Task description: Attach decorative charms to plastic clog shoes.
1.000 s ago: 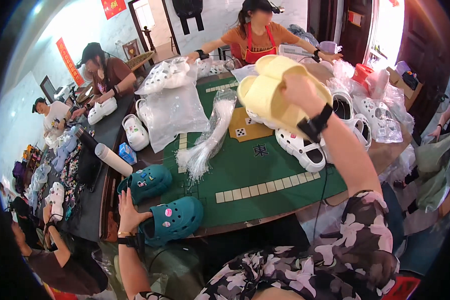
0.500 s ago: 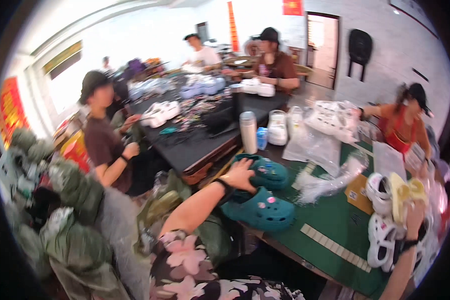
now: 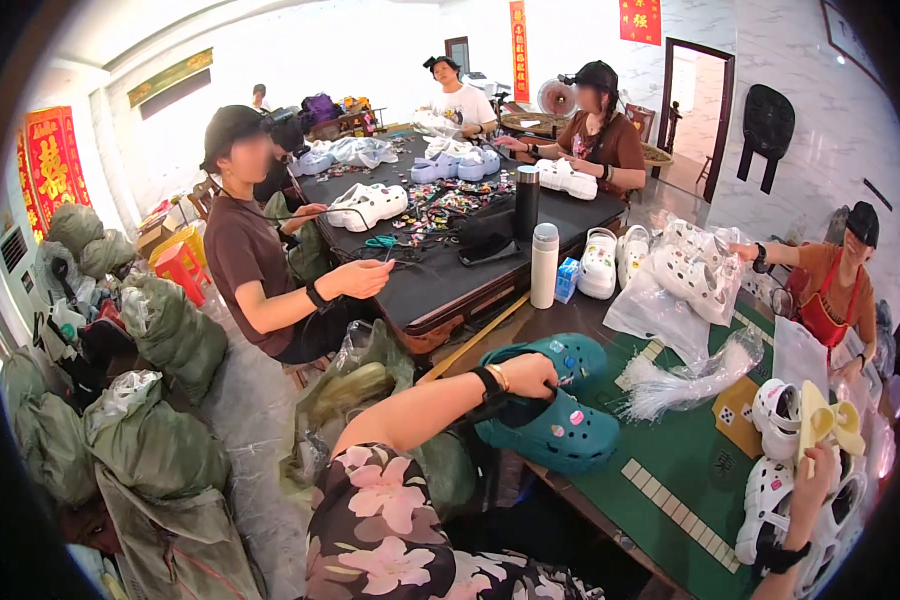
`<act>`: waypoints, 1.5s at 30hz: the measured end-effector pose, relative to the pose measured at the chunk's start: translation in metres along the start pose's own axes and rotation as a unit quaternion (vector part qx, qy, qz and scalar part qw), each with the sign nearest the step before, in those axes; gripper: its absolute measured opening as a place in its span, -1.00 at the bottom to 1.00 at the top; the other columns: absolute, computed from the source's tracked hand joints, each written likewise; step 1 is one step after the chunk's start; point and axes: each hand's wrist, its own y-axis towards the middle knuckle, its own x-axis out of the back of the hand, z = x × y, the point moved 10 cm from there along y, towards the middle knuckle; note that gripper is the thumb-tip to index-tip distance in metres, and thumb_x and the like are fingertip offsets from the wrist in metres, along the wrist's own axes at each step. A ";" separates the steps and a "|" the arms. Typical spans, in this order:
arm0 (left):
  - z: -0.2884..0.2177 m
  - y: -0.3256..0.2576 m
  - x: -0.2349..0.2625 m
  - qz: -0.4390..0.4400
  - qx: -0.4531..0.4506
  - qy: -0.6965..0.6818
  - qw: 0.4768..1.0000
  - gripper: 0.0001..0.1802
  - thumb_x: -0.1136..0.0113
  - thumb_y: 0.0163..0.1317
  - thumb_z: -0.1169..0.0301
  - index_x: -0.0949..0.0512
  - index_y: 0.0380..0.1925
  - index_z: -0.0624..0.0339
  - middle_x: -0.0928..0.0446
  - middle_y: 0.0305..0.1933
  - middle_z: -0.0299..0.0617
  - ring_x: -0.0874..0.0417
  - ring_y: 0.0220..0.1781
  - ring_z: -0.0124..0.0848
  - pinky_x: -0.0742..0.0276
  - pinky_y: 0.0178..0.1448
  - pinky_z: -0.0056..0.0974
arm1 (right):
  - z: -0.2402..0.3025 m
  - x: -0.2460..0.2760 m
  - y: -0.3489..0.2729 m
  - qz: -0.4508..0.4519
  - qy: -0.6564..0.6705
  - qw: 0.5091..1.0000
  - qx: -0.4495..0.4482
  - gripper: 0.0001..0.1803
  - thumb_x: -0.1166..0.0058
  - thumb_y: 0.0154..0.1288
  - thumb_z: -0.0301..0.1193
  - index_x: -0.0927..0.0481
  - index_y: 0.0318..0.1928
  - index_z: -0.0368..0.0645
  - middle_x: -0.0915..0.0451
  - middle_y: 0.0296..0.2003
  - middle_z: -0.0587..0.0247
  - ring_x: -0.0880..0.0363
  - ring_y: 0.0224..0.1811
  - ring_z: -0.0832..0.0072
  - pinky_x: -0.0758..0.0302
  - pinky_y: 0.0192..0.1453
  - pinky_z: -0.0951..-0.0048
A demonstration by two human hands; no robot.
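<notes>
Two teal clogs with small charms sit side by side at the near left end of the green mat, the nearer one (image 3: 555,430) partly past its edge. My left hand (image 3: 528,376) is closed where the two meet, its fingers pinching their rims; part of the farther clog (image 3: 582,358) is behind it. At the right edge, my right hand (image 3: 816,474) grips a pale yellow sandal (image 3: 818,415), held above several white clogs (image 3: 767,505). A second yellow piece (image 3: 849,430) shows beside it; I cannot tell whether it is joined.
Clear plastic strips (image 3: 695,375) and an orange card (image 3: 736,415) lie on the green mat (image 3: 660,450). Beyond stand a white bottle (image 3: 544,265) and bagged white clogs (image 3: 695,270). Co-workers sit around the black table (image 3: 420,285). Green sacks (image 3: 155,430) crowd the floor at left.
My left hand has gone from spread fingers over the teal clogs to a closed grip on their rims. The yellow sandal in my right hand stays over the white clogs. The whole view has shifted.
</notes>
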 end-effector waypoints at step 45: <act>-0.139 -0.011 -0.104 -0.167 0.144 -0.267 0.938 -0.43 -0.26 0.17 0.43 -0.33 0.18 0.28 -0.47 0.12 -0.06 -0.47 0.14 -0.27 -0.40 0.19 -0.20 | 0.088 -0.138 -0.171 0.264 0.330 0.864 -0.274 -0.06 -0.02 0.01 -0.43 0.04 0.42 -0.43 0.03 0.43 -0.31 0.13 0.54 0.05 0.09 0.55 0.28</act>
